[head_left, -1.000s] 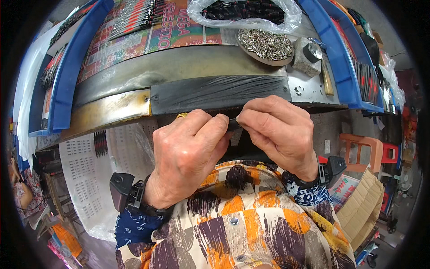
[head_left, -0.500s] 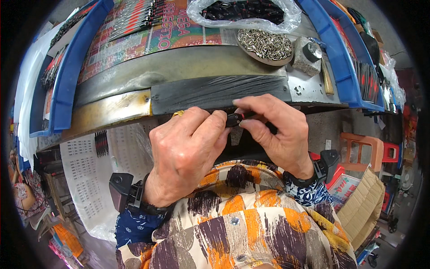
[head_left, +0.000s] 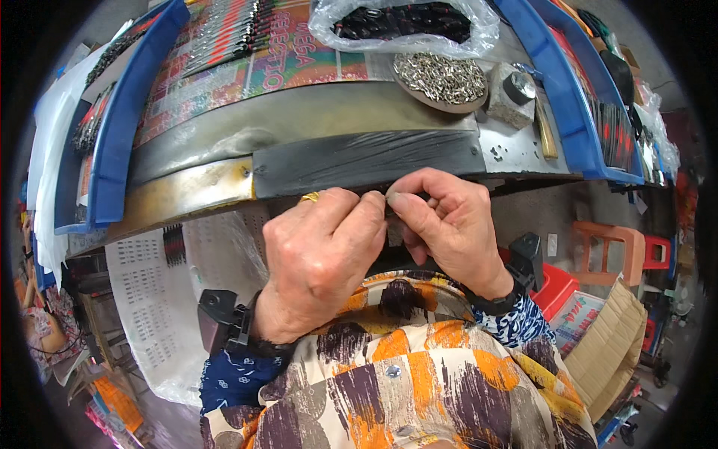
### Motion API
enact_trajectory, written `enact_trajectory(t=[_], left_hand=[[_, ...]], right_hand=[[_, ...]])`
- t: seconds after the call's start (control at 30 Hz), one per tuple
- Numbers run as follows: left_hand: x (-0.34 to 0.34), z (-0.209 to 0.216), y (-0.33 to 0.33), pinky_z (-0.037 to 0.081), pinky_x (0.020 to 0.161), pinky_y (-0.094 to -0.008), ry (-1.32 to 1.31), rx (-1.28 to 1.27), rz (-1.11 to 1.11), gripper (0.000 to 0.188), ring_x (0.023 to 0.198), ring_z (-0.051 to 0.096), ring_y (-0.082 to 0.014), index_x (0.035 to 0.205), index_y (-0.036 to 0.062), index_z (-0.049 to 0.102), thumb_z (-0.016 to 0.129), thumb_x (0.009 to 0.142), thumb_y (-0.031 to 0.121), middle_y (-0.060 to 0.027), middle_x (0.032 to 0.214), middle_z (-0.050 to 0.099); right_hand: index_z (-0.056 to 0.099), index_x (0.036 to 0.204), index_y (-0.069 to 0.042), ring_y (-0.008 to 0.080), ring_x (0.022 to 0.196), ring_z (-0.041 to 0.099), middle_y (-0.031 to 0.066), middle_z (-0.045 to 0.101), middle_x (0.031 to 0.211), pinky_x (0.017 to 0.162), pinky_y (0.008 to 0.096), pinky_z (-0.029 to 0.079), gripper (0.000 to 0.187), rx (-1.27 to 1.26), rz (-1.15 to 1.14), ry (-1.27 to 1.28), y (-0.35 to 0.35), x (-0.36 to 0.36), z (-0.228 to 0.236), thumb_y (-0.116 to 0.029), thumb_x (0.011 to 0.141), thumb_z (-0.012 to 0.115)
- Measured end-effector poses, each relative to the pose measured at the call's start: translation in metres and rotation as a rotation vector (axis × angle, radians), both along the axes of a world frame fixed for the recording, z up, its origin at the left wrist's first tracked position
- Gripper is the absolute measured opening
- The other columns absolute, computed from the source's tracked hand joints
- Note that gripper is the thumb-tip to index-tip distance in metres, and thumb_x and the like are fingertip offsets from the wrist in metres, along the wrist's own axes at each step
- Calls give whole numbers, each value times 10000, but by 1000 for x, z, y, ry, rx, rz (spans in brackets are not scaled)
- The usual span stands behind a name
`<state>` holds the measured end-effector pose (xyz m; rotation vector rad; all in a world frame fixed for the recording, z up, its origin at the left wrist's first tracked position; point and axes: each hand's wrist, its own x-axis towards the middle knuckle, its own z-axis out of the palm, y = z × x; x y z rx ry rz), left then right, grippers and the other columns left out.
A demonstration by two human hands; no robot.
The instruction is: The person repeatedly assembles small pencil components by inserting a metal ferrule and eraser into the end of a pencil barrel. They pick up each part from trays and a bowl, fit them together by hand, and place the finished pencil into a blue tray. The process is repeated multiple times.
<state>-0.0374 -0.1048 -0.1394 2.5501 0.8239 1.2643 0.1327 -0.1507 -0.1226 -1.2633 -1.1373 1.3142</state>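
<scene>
L hand (head_left: 320, 262) has fingers bunched narrow, tips right by those of R hand (head_left: 458, 230), thumb & index nearly together; workpiece b/w them is hidden (can't tell if either grips it). Both are just below bench's (head_left: 224, 120) black front strip (head_left: 366, 161), w/ rivet-like metal bits (head_left: 440, 76) beyond, nr. grey block (head_left: 508, 114).

Right hand (head_left: 451, 230) back in a pinch
</scene>
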Motion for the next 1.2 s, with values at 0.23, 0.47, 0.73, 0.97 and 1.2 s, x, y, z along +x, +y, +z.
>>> enact_trajectory(t=[0.23,0.47,0.73,0.97,1.2], left_hand=[[-6,17,2,496,547,-338,68,-110,3,268,622,629,-254,913,13,672,730,656,-36,-108,741,624],[-36,35,43,493,557,-328,154,-59,114,225,614,633,-219,946,20,664,762,745,47,-115,771,643],[-91,54,123,497,596,-310,170,-139,291,218,642,645,-235,957,24,607,736,783,44,-142,761,635],[-110,65,188,509,717,-358,266,-144,388,205,791,656,-307,1003,-6,601,651,809,34,-188,891,653],[-94,53,268,501,767,-385,313,-26,361,247,872,637,-329,1023,-11,635,633,781,36,-182,935,654]], right_hand=[[632,980,27,24,557,526,-1,607,692,472,177,425,146,45,-32,-89,6,-2,-3,-115,944,629],[621,1102,29,13,560,515,-13,607,707,490,167,417,207,200,-150,-159,11,17,7,-59,916,638],[666,983,32,29,528,530,-2,607,674,475,182,428,104,265,-177,-220,22,36,5,-25,905,626],[679,967,21,54,547,572,36,650,705,497,202,448,106,260,-109,-233,30,41,2,-28,875,657],[674,942,18,176,624,638,111,665,777,554,263,484,128,362,-19,-375,34,49,5,-5,818,694]])
